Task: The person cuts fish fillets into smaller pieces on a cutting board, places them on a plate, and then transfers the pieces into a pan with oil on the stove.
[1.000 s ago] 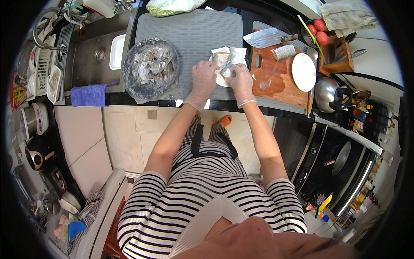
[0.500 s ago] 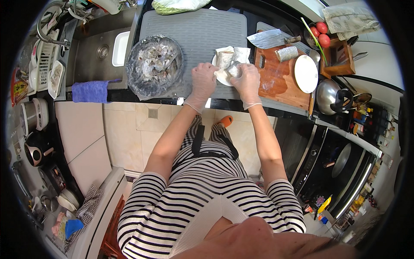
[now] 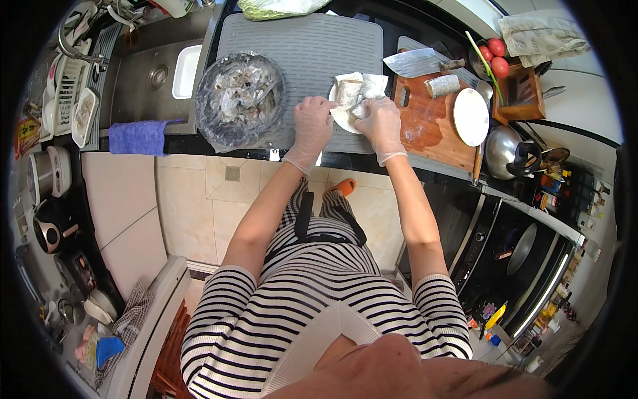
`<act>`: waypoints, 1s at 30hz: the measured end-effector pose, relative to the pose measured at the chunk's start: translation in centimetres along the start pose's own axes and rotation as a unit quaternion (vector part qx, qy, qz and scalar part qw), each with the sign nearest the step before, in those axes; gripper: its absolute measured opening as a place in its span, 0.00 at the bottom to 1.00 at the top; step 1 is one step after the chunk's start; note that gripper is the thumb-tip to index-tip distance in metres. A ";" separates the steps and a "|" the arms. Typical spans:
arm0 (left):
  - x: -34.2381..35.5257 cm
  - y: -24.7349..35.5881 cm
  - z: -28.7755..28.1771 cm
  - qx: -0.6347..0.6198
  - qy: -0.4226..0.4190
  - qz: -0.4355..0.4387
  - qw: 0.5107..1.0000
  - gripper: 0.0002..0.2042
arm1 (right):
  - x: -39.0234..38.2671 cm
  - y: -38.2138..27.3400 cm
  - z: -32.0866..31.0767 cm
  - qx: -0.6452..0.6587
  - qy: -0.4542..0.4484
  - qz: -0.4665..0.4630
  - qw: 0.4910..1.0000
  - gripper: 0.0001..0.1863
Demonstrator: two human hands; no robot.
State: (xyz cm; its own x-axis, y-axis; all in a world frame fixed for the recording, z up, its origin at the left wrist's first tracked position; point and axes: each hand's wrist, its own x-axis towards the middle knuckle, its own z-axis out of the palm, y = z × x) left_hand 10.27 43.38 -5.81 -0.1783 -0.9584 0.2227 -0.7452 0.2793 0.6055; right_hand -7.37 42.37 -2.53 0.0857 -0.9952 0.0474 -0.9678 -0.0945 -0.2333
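Tabletop [image 3: 392, 28] busy: right fingers [image 3: 377, 110] grasping fish [image 3: 357, 109] at right edge of plate [image 3: 343, 123], left fingers [image 3: 318, 104] near left edge, grip unclear; chunks [image 3: 349, 92] plated, one piece [image 3: 442, 86] left on board [image 3: 428, 120].

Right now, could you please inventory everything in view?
Mat: one, grey, upper centre
Cutting board: one, brown, right of mat
Plates: two, white, on mat; on board
Silvery chunks: several, silver-white, left plate; one on board
Cleaver: one, grey-bladed, board's far edge
Lined bowl: one, clear-lined, mat's left
Tomatoes: three, red, upper right
Sink: one, grey, left of mat
Cloth: one, purple-blue, sink edge
Metal pot: one, silver, right of board
Side clutter: mixed, too small to count
Left hand: one, clear-gloved, plate's left edge
Right hand: one, clear-gloved, at chunks
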 end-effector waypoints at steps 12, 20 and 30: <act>0.6 0.9 0.1 -0.030 0.026 0.015 0.999 0.16 | -1.0 3.6 -0.1 0.684 -0.105 0.248 0.677 0.20; 2.4 2.5 1.5 -0.126 0.007 0.046 0.991 0.15 | -2.3 4.3 1.4 0.786 -0.088 0.214 0.573 0.21; 1.6 2.7 2.2 0.015 -0.071 0.002 0.997 0.14 | -2.2 -0.3 3.4 0.231 0.101 0.060 0.966 0.24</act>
State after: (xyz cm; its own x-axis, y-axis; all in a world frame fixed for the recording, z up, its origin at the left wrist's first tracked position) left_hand 6.51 42.49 -5.48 -0.2697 -0.9563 0.1131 -0.7623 0.2838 0.5818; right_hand -6.49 44.50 -5.86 -0.1137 -0.9786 0.1715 -0.7555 -0.0269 -0.6546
